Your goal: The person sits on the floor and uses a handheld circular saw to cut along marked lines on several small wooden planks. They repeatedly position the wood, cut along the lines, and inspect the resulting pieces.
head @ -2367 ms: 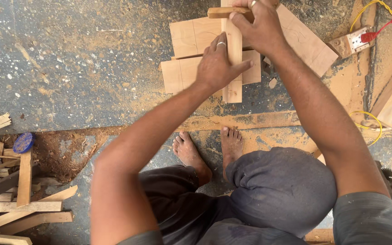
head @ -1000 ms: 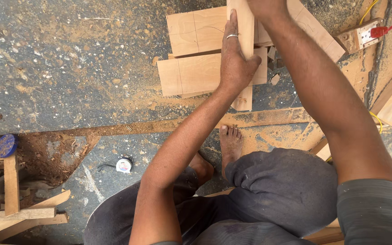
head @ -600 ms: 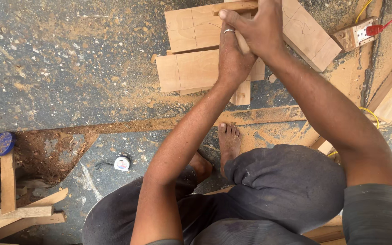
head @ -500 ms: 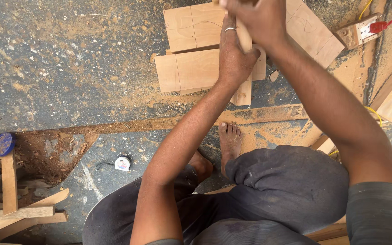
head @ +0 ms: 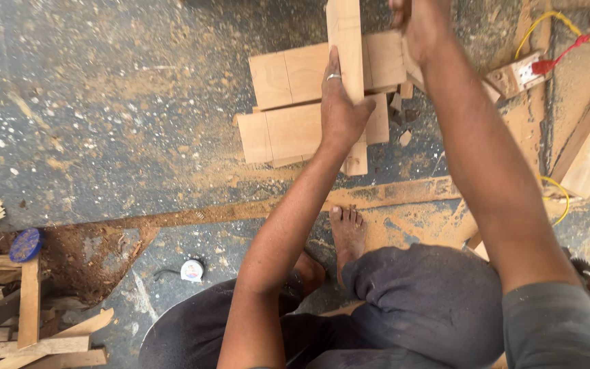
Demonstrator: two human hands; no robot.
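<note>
Since half a second ago the right hand (head: 421,27) has lifted toward the top edge, partly out of view, so whether its grip is pinching anything cannot be told. The left hand (head: 341,113) (a ring on one finger) wraps its grip around an upright wooden strip (head: 345,34) standing on the flat boards (head: 288,130), which lie on the dusty floor (head: 104,102) beyond the bare foot (head: 347,236). Keeping that strip vertical and firmly braced against the boards would likely serve best.

No packages, signs or screens in view; only a small round white tape measure (head: 192,270) with a label-like face, on the floor.
</note>
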